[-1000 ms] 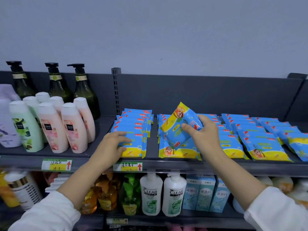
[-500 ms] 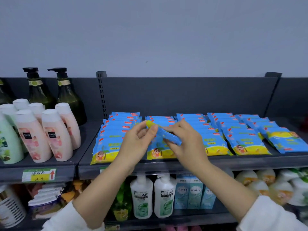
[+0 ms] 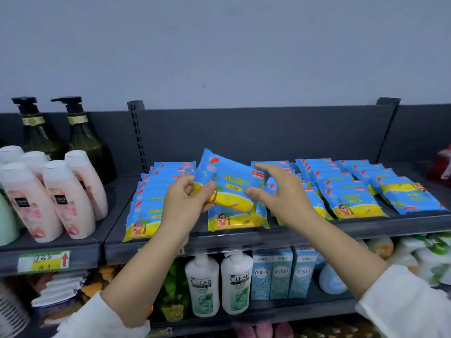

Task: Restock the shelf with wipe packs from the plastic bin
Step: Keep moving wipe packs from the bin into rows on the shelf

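A blue and yellow wipe pack (image 3: pixel 229 184) is held tilted above the second row of packs on the grey shelf (image 3: pixel 244 240). My left hand (image 3: pixel 183 203) pinches its lower left edge. My right hand (image 3: pixel 280 193) is at its right edge, fingers spread, thumb touching the pack. Several rows of the same wipe packs (image 3: pixel 351 196) lie overlapping across the shelf. The plastic bin is out of view.
Pink and white lotion bottles (image 3: pixel 68 198) and dark green pump bottles (image 3: pixel 85 142) stand on the shelf to the left. Below are white shampoo bottles (image 3: pixel 202 284), blue cartons (image 3: pixel 280 274) and other goods. A grey back panel (image 3: pixel 244 135) rises behind the packs.
The pack passed from my right hand alone to both hands, and now faces me flat and tilted. My left hand left the left row. The view shifted slightly right.
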Action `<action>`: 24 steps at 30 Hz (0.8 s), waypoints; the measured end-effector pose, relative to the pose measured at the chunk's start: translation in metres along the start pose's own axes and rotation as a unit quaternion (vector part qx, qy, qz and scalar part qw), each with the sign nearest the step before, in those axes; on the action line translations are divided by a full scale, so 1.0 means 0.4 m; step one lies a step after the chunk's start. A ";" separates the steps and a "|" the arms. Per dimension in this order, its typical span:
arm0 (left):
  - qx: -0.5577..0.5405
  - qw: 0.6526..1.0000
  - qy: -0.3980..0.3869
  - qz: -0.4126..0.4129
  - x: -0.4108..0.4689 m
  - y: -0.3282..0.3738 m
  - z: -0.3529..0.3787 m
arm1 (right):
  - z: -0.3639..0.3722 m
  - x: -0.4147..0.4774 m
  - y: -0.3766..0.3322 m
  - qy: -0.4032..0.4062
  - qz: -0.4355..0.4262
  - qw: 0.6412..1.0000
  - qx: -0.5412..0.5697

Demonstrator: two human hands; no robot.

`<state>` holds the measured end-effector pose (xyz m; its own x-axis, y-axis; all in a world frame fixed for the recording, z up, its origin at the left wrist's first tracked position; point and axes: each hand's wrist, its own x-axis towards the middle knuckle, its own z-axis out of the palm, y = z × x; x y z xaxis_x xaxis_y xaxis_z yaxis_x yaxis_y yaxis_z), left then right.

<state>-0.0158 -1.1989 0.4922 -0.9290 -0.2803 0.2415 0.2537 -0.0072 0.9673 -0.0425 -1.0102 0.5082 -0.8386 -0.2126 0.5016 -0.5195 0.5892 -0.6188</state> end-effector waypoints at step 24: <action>0.420 0.896 -0.124 -0.076 0.067 -0.103 0.043 | 0.099 0.029 0.081 -0.078 0.230 0.965 -0.099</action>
<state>-0.0555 -1.1897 0.4603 -0.9934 -0.1140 0.0120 -0.0751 0.7264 0.6832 -0.0755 -1.0243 0.4700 -0.9955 0.0003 0.0949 -0.0588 0.7835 -0.6186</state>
